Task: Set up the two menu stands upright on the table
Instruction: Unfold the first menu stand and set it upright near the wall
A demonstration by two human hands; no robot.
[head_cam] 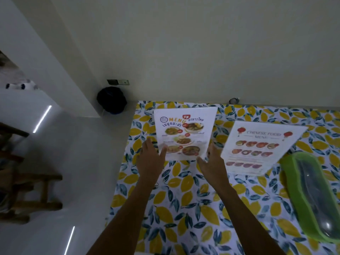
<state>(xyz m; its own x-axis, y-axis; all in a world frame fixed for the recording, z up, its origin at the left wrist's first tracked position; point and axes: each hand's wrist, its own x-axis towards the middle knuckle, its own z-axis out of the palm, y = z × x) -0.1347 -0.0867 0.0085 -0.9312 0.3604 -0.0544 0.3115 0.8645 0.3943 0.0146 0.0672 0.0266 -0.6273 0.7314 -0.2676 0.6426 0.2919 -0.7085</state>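
The Thai menu stand (184,133), a white sheet with food photos in a clear holder, stands upright near the table's back left corner. My left hand (150,159) is at its lower left corner, thumb over the front face. At the lower right corner is my right hand (211,162), fingers along the side edge. The Chinese food menu stand (261,146) stands to the right, apart from both hands and turned slightly to the left.
The table (184,208) has a cloth with yellow lemons and blue leaves. A green-rimmed container (312,196) with a clear lid lies at the right edge. A dark round bin (111,100) sits on the floor by the wall, and wooden furniture (27,190) is at far left.
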